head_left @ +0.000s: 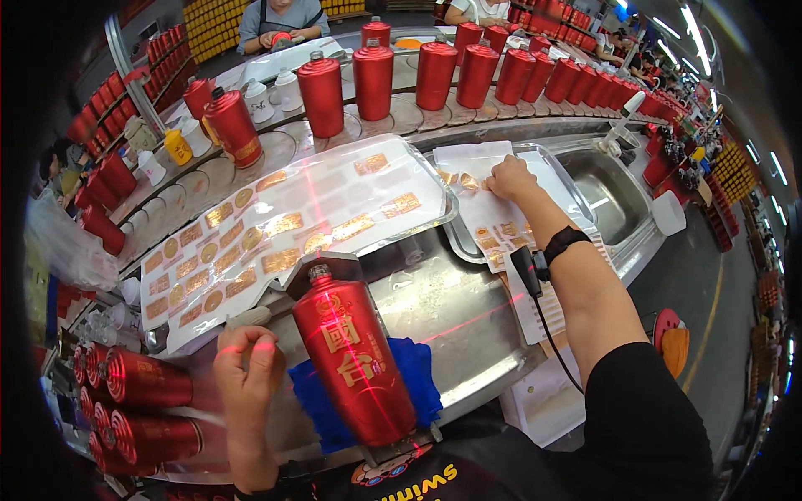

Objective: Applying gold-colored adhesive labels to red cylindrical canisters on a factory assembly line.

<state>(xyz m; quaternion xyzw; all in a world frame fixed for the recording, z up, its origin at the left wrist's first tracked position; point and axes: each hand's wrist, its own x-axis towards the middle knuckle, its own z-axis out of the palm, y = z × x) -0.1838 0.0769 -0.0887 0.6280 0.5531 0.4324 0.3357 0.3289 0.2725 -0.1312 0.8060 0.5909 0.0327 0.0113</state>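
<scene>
A large red bottle [355, 359] with gold lettering lies tilted in front of me, over a blue cloth [422, 380] and a metal holder. Just left of it my left hand [251, 367] is raised with curled fingers. A greyish-white piece [249, 317] shows beside its fingertips; whether they hold it is unclear. My right hand [511, 177] reaches over a metal tray [458, 238], fingertips pinched at the edge of a strip of gold decals [459, 180]. More gold decals [499, 236] lie on the white sheet there. Red laser lines cross the bottle and the bench.
Several gold decals lie on a sheet-covered tray [322, 196] beyond the bottle. A conveyor [280, 150] carries red bottles [373, 79] behind it. Red bottles [150, 376] lie at left. A sink [614, 196] stands at right. A person [284, 21] works across the conveyor.
</scene>
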